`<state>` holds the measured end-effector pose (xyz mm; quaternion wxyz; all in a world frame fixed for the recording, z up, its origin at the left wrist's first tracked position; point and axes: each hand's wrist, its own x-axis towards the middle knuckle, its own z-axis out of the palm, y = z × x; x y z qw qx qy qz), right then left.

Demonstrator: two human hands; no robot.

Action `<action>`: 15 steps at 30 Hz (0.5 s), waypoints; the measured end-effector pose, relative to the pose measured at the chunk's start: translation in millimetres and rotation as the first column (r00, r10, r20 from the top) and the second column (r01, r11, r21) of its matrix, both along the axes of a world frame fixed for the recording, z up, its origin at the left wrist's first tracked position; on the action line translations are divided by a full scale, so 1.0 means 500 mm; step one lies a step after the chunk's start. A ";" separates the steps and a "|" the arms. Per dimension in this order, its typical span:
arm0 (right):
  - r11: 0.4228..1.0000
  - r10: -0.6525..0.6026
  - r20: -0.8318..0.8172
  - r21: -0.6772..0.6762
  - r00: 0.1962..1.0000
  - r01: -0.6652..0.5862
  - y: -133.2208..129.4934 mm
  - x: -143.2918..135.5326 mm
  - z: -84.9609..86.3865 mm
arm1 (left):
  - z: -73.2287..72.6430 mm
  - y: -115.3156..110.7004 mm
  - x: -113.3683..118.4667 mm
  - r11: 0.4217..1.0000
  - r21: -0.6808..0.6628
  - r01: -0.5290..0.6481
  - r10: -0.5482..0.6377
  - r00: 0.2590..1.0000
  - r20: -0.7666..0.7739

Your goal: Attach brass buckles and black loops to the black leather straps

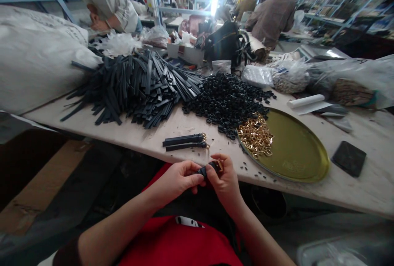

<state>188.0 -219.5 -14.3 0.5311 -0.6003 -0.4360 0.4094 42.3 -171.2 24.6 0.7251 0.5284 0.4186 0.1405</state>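
In front of my lap, just off the table's front edge, both hands meet on one short black strap (203, 171) with a gold buckle (219, 165) at its right end. My left hand (186, 176) pinches the strap's left part between thumb and fingers. Closed around the buckle end is my right hand (226, 179), thumb pressed on the strap; the fingers hide part of it. Just beyond them, black straps with gold buckles (184, 139) lie side by side on the table. Small black loops (224, 97) form a heap farther back.
A large pile of black strips (132, 85) covers the table's left. Gold buckles (255, 134) fill the left side of a round gold tray (298, 147). A dark flat rectangular object (349, 158) lies at right. White sacks (37, 56) and people (272, 15) are beyond.
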 end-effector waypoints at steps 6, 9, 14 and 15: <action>0.974 0.227 0.222 -0.062 0.948 -0.219 -0.008 0.025 0.008 | -0.014 -0.002 -0.004 0.997 -0.083 -0.001 0.005 0.999 0.050; 0.947 0.269 -0.040 -0.172 0.962 -0.271 -0.001 0.024 0.005 | -0.016 -0.002 -0.004 0.993 -0.116 -0.023 0.035 0.995 0.096; 0.939 0.295 -0.026 -0.177 0.955 -0.295 0.006 0.022 0.003 | -0.027 0.001 -0.004 0.990 -0.126 -0.062 0.077 0.989 0.124; 0.945 0.308 0.104 -0.148 0.946 -0.291 0.004 0.024 0.006 | -0.031 0.002 -0.004 0.990 -0.130 -0.061 0.075 0.991 0.107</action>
